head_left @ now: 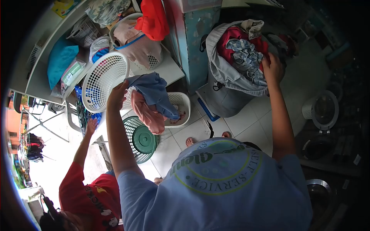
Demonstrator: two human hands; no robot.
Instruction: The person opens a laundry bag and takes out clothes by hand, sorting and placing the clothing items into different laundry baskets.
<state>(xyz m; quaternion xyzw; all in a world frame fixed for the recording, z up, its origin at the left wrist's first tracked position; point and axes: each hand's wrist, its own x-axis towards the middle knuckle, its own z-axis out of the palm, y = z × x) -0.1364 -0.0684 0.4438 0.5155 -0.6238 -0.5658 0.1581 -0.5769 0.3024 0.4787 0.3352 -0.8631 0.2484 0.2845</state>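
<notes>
My left hand (116, 96) is closed on a blue garment (152, 90), which hangs in the air beside a white laundry basket (103, 79). A pink garment (145, 112) dangles just under the blue one; whether my fingers hold it too is hard to make out. On the right, my right hand (273, 69) reaches into a large grey laundry bag (219, 71), its fingers gripping red cloth (227, 38) at the side of the pile. Crumpled light-blue patterned clothes (246, 57) lie in the bag too. Some right fingertips are hidden by fabric.
Below the hanging garments stand a white tub (184, 104) and a green basket (129, 144). A person in a red shirt (90, 196) reaches up at left. Shelves behind hold a filled basket (152, 57) and a red cloth bundle (154, 21). Front-loading washers (325, 109) line the right.
</notes>
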